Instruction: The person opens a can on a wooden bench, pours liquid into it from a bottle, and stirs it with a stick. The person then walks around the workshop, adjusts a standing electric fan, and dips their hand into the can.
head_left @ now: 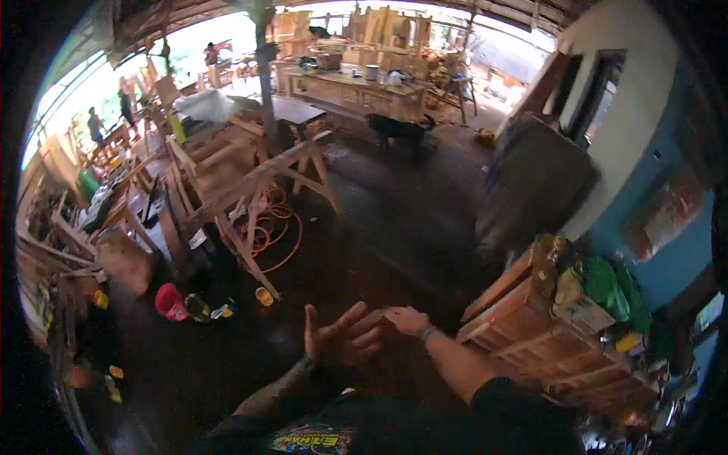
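Note:
My left hand (343, 338) is raised in front of my body, palm partly showing, with its thumb up and its fingers spread. No object shows in it. My right hand (407, 321) reaches in from the other side, its fingers drawn together at the fingertips of the left hand. Whether they pinch a finger or only touch it is too blurred to tell. A band (428, 331) circles the right wrist. Below both hands lies the dark floor (334, 265).
A wooden trestle (258, 178) stands ahead left, with an orange hose (284, 235) coiled beneath. A wooden cabinet (531, 334) bearing green bags (599, 287) is close on my right. A pink object (171, 302) lies left. Farther off are a workbench (364, 83) and several people.

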`<state>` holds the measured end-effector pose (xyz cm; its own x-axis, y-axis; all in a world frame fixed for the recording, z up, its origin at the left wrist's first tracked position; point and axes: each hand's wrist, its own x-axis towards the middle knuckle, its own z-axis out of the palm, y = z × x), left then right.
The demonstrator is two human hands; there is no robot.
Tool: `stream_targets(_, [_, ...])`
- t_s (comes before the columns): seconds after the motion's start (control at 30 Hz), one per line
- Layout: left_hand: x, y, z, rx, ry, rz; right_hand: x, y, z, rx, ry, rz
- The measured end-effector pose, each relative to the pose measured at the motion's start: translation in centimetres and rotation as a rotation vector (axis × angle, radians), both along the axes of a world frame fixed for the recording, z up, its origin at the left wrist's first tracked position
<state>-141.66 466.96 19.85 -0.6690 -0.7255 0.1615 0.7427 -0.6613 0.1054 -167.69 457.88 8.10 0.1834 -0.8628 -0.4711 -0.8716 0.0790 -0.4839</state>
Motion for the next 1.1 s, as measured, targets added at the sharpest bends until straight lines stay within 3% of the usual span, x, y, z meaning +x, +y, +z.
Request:
stream_targets(0.03, [1.3, -1.1, -0.5, -0.187, 0.073, -0.133, -5.7, -1.9, -6.8, 0.146, 0.16, 0.249])
stream_targets(0.1, [3.1, -3.0, -2.1, -0.501, -0.177, -0.262, -14.3, 2.6, -9.6, 0.38, 0.42, 0.112])
stream_targets(0.13, [3.9, -4.0, -3.2, -0.635, -0.512, -0.245, -19.0, 6.8, -12.6, 0.117, 0.444, 0.206])
stream_targets(0.17, [4.7, -5.0, -4.0, -0.773, -0.847, -0.214, -22.0, 9.4, -13.2, 0.466, 0.394, -0.015])
stream_targets(0.23, [5.8, -4.1, -6.8, -0.839, -1.469, -0.301, -23.3, 15.4, -11.8, 0.575, 0.384, 0.109])
stream_targets(0.27, [6.4, -3.2, -8.5, -0.842, -1.765, -0.376, -23.8, 18.5, -12.0, 0.619, 0.26, -0.015])
stream_targets(0.3, [7.7, -2.0, -13.0, -0.891, -1.877, -0.496, -24.1, 22.1, -12.3, 0.658, 0.131, -0.146])
stream_targets(0.37, [11.8, 0.7, -24.4, -0.98, -1.868, -0.69, -24.1, 27.2, -12.9, 0.694, -0.011, -0.295])
stream_targets(0.47, [15.0, 2.7, -33.0, -1.023, -1.766, -0.881, -23.6, 34.1, -15.1, 0.715, 0.002, -0.305])
stream_targets(0.57, [14.5, 1.4, -34.6, -1.049, -1.72, -0.991, -22.9, 37.9, -14.6, 0.613, 0.027, -0.303])
stream_targets(0.63, [13.6, 0.2, -35.3, -1.103, -1.695, -1.025, -21.5, 38.7, -7.5, 0.432, -0.012, -0.369])
stream_targets(0.77, [7.9, -4.4, -36.4, -1.288, -1.649, -1.016, -27.8, 44.1, -19.6, 0.247, -0.134, -0.253])
stream_targets(0.8, [5.9, -5.9, -36.8, -1.363, -1.631, -0.991, -28.5, 43.6, -19.8, 0.189, -0.049, -0.163])
stream_targets(0.87, [1.0, -10.2, -37.6, -1.644, -1.564, -0.775, -29.6, 43.0, -18.6, 0.192, -0.005, -0.222])
stream_targets(0.9, [-1.7, -12.7, -37.9, -1.744, -1.555, -0.583, -29.1, 42.3, -13.9, 0.253, -0.052, -0.371])
stream_targets(0.93, [-4.5, -14.5, -37.7, -1.689, -1.611, -0.439, -29.4, 41.8, -12.3, 0.276, -0.082, -0.469])
stream_targets(0.97, [-8.4, -15.9, -35.7, -1.435, -1.813, -0.449, -29.7, 41.3, -10.8, 0.292, -0.113, -0.57])
stream_targets(1.0, [-13.5, -13.6, -25.6, -0.704, -1.793, -0.46, -30.5, 41.5, -11.3, 0.273, -0.125, -0.621])
stream_targets(1.03, [-16.3, -13.5, -24.7, -0.736, -1.71, -0.388, -31.6, 42.4, -11.8, 0.255, -0.136, -0.668])
stream_targets(1.1, [-21.0, -12.6, -24.0, -0.792, -1.543, -0.245, -35.0, 44.6, -16.1, 0.066, -0.121, -0.361])
